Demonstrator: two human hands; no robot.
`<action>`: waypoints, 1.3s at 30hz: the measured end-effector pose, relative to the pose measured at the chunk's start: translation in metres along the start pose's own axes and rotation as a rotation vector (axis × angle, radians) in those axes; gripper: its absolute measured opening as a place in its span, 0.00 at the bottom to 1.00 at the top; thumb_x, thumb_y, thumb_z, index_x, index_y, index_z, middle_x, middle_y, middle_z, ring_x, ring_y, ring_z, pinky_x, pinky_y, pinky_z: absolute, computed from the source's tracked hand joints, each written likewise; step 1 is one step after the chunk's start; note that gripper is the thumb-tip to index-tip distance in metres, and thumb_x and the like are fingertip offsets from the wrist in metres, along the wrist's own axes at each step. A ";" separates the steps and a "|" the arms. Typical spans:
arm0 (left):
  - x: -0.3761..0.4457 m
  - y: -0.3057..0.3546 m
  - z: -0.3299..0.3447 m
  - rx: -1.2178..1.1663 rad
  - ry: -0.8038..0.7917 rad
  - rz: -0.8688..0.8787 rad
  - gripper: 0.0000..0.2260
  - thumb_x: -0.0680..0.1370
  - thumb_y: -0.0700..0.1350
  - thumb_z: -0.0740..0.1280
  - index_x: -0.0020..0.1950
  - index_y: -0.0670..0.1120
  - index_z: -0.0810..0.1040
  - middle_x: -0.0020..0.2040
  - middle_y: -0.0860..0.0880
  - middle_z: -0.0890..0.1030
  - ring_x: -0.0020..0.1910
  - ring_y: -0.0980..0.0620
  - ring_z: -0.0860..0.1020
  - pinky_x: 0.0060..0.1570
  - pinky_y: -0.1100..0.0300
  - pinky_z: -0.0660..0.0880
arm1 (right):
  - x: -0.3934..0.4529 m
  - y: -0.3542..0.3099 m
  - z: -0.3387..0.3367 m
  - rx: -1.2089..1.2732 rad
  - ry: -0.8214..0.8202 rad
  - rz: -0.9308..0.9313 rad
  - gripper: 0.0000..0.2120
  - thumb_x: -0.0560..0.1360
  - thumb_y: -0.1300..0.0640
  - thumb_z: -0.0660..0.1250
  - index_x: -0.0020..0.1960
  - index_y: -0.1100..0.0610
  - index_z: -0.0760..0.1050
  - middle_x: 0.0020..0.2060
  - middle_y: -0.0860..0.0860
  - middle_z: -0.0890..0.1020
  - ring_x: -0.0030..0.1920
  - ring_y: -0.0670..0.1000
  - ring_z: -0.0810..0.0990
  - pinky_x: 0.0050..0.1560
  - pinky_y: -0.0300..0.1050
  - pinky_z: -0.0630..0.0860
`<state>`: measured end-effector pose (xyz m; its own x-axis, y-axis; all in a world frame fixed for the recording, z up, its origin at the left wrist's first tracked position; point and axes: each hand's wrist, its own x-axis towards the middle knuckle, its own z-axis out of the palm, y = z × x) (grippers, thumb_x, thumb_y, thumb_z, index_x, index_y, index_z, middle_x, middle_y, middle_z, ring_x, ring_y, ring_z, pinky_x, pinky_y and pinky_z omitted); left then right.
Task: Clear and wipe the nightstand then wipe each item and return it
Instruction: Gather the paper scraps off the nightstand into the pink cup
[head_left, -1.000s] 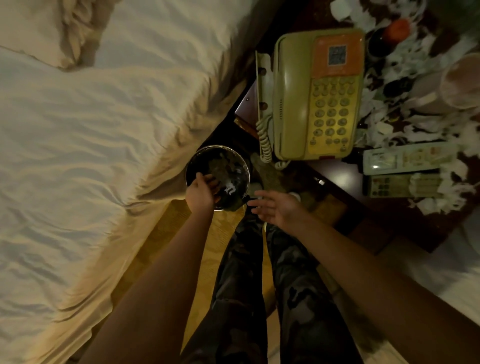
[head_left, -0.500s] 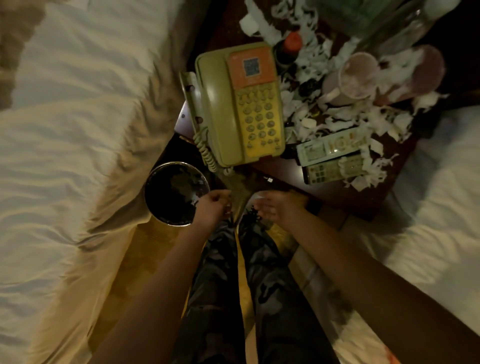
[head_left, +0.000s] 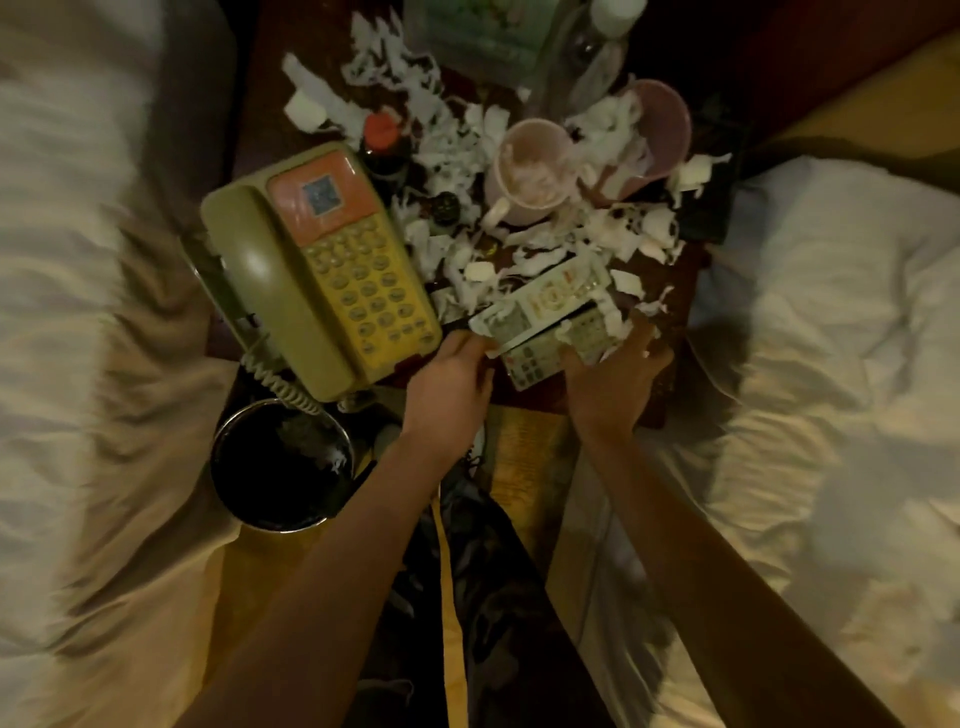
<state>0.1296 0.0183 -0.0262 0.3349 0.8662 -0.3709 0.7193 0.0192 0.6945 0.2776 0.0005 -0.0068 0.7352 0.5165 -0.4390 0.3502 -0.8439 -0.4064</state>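
Here, at the near edge of the surface (head_left: 670, 332): left hand (head_left: 451, 384) with fingers curled at the near end of the upper remote (head_left: 540, 304), apparently pinching it; right hand (head_left: 613, 384) cupped round the lower remote (head_left: 556, 351) and paper scraps (head_left: 613, 325) just beside it, grip not fully clear through the blur. Along the left edge, a beige telephone (head_left: 311, 280), coiled cord hanging over the near left corner. Mid-surface, two pinkish cups (head_left: 530, 171) amid shredded paper (head_left: 457, 150). On the floor below the near left corner, a dark bin (head_left: 283, 462).
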 end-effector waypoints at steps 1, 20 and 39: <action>0.007 0.002 0.002 -0.001 -0.006 -0.014 0.11 0.77 0.37 0.65 0.59 0.43 0.77 0.55 0.45 0.78 0.45 0.46 0.79 0.40 0.51 0.78 | 0.008 0.003 0.000 -0.005 -0.001 -0.013 0.38 0.68 0.51 0.75 0.72 0.52 0.59 0.69 0.57 0.60 0.62 0.61 0.71 0.55 0.50 0.73; 0.033 0.054 0.051 -0.746 -0.033 -0.599 0.07 0.81 0.39 0.60 0.56 0.44 0.76 0.49 0.43 0.80 0.46 0.48 0.81 0.44 0.57 0.80 | 0.048 0.046 0.000 0.022 -0.033 -0.382 0.07 0.72 0.66 0.68 0.48 0.63 0.82 0.46 0.58 0.82 0.40 0.54 0.81 0.43 0.38 0.74; 0.030 0.083 0.058 -1.049 -0.192 -0.558 0.12 0.83 0.45 0.56 0.57 0.47 0.79 0.54 0.47 0.81 0.57 0.49 0.79 0.55 0.54 0.77 | 0.019 0.038 -0.056 0.592 -0.781 -0.061 0.24 0.73 0.70 0.66 0.67 0.56 0.72 0.56 0.48 0.80 0.54 0.45 0.81 0.55 0.40 0.78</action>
<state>0.2345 0.0164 -0.0157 0.2846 0.5224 -0.8038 -0.0213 0.8417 0.5395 0.3369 -0.0302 0.0140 0.0605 0.6877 -0.7235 -0.1297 -0.7132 -0.6888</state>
